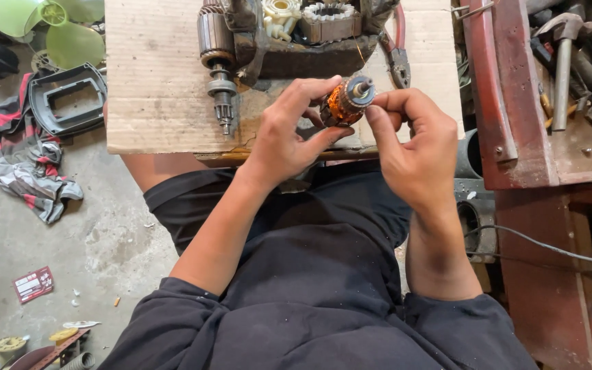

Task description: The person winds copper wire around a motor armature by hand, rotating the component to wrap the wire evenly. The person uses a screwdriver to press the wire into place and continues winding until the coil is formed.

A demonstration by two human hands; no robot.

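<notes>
Dark sleeves (310,322) fill the near edge. Both hands grasp one small orange-wound armature (346,103): left hand (289,133) pinches its left side, right hand (412,147) its right. Its shaft points up and far-right. One larger armature (218,58) lies lengthwise near-to-far on the cardboard-covered board (159,89).

Dark rolled-up sleeves (193,301), dark trousers (323,233), bare forearms.

Left hand (286,137) and right hand (412,147) are jointly gripping a small motor armature (346,103) (orange copper windings, shaft end facing the camera) above a wooden board (155,82). A larger armature (217,58) is lying on the board, with red-handled pliers (397,51) resting nearby.
</notes>
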